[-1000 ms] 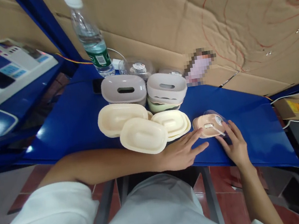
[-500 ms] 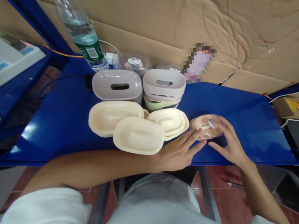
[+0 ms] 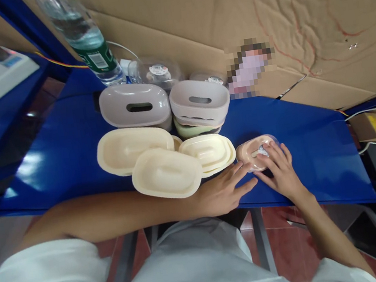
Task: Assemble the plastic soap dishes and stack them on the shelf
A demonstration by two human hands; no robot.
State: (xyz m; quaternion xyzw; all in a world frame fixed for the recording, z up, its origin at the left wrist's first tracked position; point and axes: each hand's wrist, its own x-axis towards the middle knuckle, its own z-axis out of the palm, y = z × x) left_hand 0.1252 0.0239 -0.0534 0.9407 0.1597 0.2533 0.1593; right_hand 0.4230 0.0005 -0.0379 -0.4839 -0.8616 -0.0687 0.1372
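Note:
A pinkish oval container with a clear cover [image 3: 250, 151] and a round white sticker lies on the blue table near its front edge. My right hand [image 3: 281, 170] is closed around its right end, fingers over the top by the sticker and thumb along the near side. From the left, my left hand [image 3: 228, 191] reaches in with fingers spread, its fingertips at the container's left end. Just left of that hand are smaller cream oval trays [image 3: 206, 151], stacked. A larger cream tray [image 3: 167, 173] overlaps another cream tray [image 3: 135, 148] and sits above my left forearm.
Behind the trays stand a grey slotted oval box [image 3: 113, 107] and a stack of paler slotted boxes [image 3: 200, 106]. Farther back are a water bottle [image 3: 97, 58], clear lidded containers [image 3: 160, 72] and a blurred-out phone-like object [image 3: 250, 71]. Cardboard [image 3: 170, 17] lines the table's rear.
My right hand has moved left and in over the container, its fingers now on top near the sticker. My left hand stays nearly in place. The view has shifted slightly.

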